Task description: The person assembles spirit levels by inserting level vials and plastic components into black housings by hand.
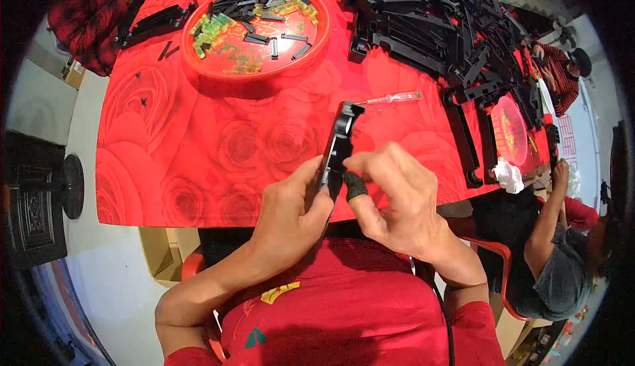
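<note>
Left hand (291, 210): fingers closed around lower end of long black part (342, 131), thumb pressed along it. Part tilted, far end up, held over near edge of red rose-patterned surface (159, 167). Right hand (403, 200): index finger and thumb bent, slightly parted, at part's right side; dark cover (355, 186) on thumb; cannot tell whether fingers grip anything. Clear-handled screwdriver (397, 97) beyond part. Red round tray (225, 73) farther left; heap of black parts (423, 25) farther right.
</note>
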Demonstrator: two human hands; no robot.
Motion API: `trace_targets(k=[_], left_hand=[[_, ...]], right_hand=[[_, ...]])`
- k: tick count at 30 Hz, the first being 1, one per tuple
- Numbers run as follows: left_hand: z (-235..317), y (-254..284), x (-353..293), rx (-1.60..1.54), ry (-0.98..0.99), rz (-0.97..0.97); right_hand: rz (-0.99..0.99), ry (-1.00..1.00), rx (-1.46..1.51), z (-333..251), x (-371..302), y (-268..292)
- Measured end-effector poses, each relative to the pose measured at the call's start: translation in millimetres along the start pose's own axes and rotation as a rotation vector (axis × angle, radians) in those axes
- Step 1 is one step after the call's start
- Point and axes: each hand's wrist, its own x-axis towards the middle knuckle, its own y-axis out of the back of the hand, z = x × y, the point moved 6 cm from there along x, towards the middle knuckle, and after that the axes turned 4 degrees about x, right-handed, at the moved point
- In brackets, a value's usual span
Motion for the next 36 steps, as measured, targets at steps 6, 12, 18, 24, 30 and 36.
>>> trace_targets(k=[6,12,18,24,30,36], left_hand=[[8.4,-10.5,-6.2,-0.031,-0.143,0.064],[5.9,-17.8,-20.9,-0.005,-0.245,0.003],[8.2,-20.6,-27.6,-0.019,-0.299,0.044],[-8.8,-30.6,-26.8,-0.125,-0.116,-0.017],[-14.4,-34.2,-26.5,-0.106,-0.235,0.024],[-15.2,-34.6,-26.7,-0.199,-0.048,-0.051]], right_hand=[[-0.156,-0.107,-0.137,1.3,1.8,-7.0],[-0.167,-0.113,0.088,2.8,-6.9,-9.0],[-0.205,-0.242,0.172,2.7,-12.9,-9.6],[-0.186,-0.29,0.267,9.3,-20.9,-17.8],[-0.196,-0.27,0.307,12.0,-25.5,-19.6],[-0.183,-0.244,0.307,13.4,-28.1,-20.5]])
